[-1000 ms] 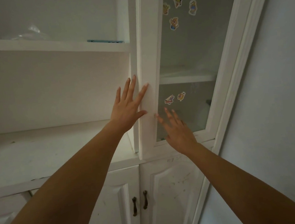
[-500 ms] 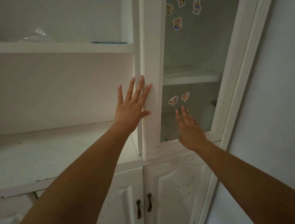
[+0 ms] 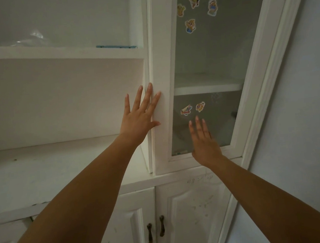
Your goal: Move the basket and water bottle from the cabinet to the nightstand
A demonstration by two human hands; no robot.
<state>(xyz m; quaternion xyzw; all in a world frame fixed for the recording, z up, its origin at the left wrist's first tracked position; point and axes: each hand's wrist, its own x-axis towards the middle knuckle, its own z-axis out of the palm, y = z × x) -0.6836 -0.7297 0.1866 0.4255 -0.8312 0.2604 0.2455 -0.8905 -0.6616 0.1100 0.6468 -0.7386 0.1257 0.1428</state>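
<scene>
I face a white cabinet with a glass door [image 3: 208, 60] carrying cartoon stickers. My left hand [image 3: 139, 119] lies flat with fingers spread against the left edge of the door's white frame [image 3: 163, 105]. Lower and to the right, my right hand [image 3: 205, 142] is open with fingers up, over the lower part of the glass pane. Neither hand holds anything. No basket and no water bottle are in view; behind the glass only a bare shelf [image 3: 206, 88] shows dimly.
Open white shelves [image 3: 54, 53] stand to the left, the upper one with clear plastic [image 3: 34, 38] and a flat blue item [image 3: 116, 46]. Below are two white doors with dark handles [image 3: 156, 230]. A pale wall [image 3: 307, 109] lies to the right.
My right hand has moved rightwards and up across the glass. My left hand has stayed on the door frame. The door now sits closer to the cabinet.
</scene>
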